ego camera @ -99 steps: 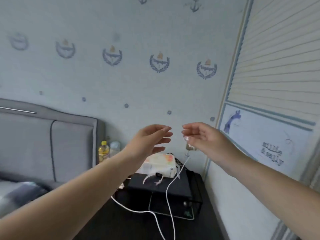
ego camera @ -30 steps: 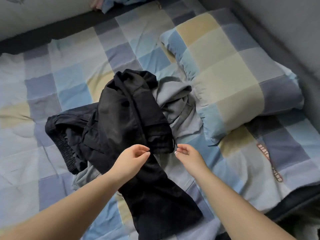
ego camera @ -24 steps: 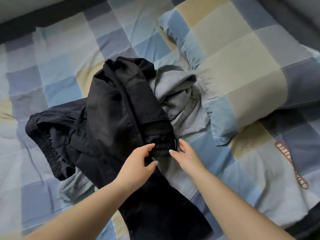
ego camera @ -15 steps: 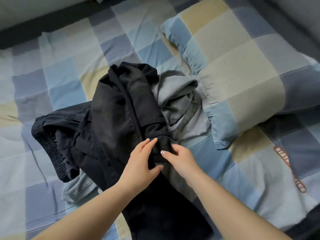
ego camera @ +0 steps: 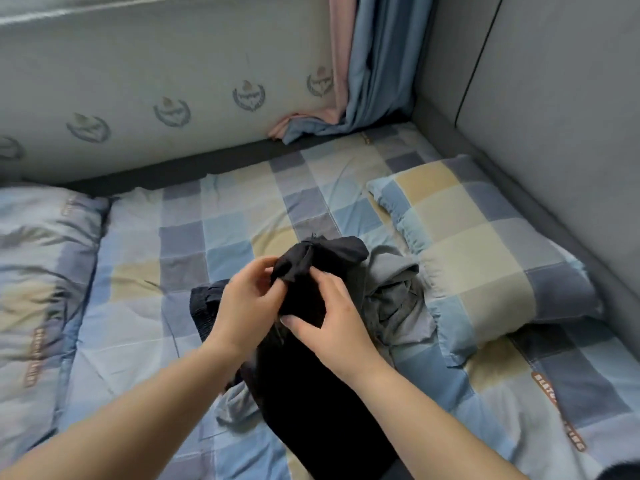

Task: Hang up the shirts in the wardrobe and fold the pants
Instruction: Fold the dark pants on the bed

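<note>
A pile of clothes lies on the checked bed. On top is a black garment, its upper end lifted off the pile. My left hand pinches that bunched end from the left. On its right side my right hand grips the same black cloth, fingers curled into it. A grey garment lies crumpled just right of my hands, against the pillow. Another dark piece with a ribbed elastic band shows behind my left hand. I cannot tell which pieces are shirts and which are pants.
A checked pillow lies to the right by the grey padded headboard. A folded checked quilt sits at the left. A blue and pink curtain hangs at the far wall. The checked sheet stretches beyond the pile.
My view swung from the nightstand to the bed. Both hands reached the black garment, took hold of it and lifted its end off the pile; my head has tilted up.
</note>
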Demonstrator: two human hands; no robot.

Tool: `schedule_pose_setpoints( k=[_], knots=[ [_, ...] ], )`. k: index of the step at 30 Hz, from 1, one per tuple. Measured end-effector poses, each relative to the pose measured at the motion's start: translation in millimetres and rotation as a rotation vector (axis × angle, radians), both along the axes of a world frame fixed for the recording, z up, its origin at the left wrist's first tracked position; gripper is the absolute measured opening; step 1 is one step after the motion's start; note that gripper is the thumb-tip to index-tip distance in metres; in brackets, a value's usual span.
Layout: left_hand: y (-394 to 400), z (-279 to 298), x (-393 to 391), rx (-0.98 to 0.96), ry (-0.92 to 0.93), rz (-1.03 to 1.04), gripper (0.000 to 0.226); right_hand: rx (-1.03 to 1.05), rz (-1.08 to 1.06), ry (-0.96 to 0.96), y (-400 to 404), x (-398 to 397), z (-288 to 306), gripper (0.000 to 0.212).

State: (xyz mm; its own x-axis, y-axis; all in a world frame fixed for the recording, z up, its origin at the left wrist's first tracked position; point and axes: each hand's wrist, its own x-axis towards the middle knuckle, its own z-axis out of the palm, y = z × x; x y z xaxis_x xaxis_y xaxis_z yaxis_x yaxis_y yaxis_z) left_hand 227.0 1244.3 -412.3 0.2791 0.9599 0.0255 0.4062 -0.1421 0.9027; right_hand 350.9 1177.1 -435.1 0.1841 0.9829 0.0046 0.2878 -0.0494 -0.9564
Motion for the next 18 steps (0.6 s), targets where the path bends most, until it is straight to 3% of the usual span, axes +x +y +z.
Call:
schedule_pose_setpoints(
  k=[5, 9, 12, 15, 18],
  knots=[
    [5, 118, -40, 0.117, -0.125, -0.055, 0.030, 0.082, -0.134, -0.066, 5, -48, 83, 0.056],
    [3, 199, -93, 0.165, -0.230, -0.007, 0.033, 0.128, -0.104, -0.239, -1, -84, 147, 0.024],
    [5, 242, -136, 0.266, -0.159, 0.017, 0.032, 0.250, -0.123, -0.248, -8, -106, 203, 0.006],
    [1, 275, -190, 0.402, -0.001, 0.039, 0.027, 0.374, -0.236, -0.122, -12, -130, 272, 0.019],
    [-10, 299, -232, 0.565, 0.167, 0.048, 0.029, 0.406, -0.213, -0.013, -15, -164, 333, 0.027]
  ],
)
